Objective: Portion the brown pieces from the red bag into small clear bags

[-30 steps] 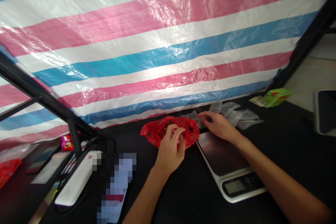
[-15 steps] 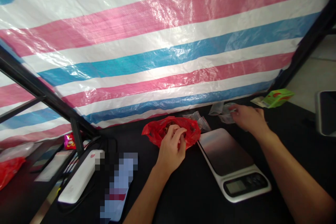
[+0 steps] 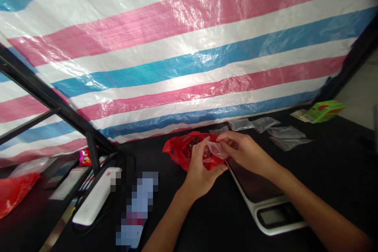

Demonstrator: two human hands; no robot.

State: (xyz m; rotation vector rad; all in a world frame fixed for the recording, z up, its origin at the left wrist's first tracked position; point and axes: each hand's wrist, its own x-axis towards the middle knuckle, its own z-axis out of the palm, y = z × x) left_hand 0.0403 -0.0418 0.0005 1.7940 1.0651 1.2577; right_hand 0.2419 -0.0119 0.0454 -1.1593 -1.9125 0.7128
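**Right hand [image 3: 249, 153] pinches a small clear bag [image 3: 217, 150] at the mouth of a red bag [image 3: 177, 156]**

The right thumb and index finger are clamped on the upper edge of the small clear bag, which sits between the two hands. The left hand [image 3: 201, 177] is on the near side of the red bag, palm side turned inward. Its thumb points right, well apart from its other fingers, whose tips reach the left edge of the clear bag; whether they grip that edge, I cannot tell.

Just under and beyond the fingers of both hands lies the red bag, its mouth open. Small brown things [image 3: 193, 143] show inside, just left of the left fingertips, too small to make out. Below the right fingers and wrist is a scale [image 3: 255, 189], partly covered by the right forearm, with its display toward the person. All this is on a black desk [image 3: 221, 220].

To the left of the left fingers, near the person, lies a pixelated flat thing [image 3: 138, 208], then a white case [image 3: 97, 197] with black cables beside it. Beyond the right fingers and to their right, several loose clear bags [image 3: 265, 124] lie flat; farther right is a green packet [image 3: 326, 111]. Far left of the fingers are a pink packet [image 3: 85, 157] and a second red bag [image 3: 17, 193]. Farthest off, behind everything, hangs a striped sheet [image 3: 191, 63].
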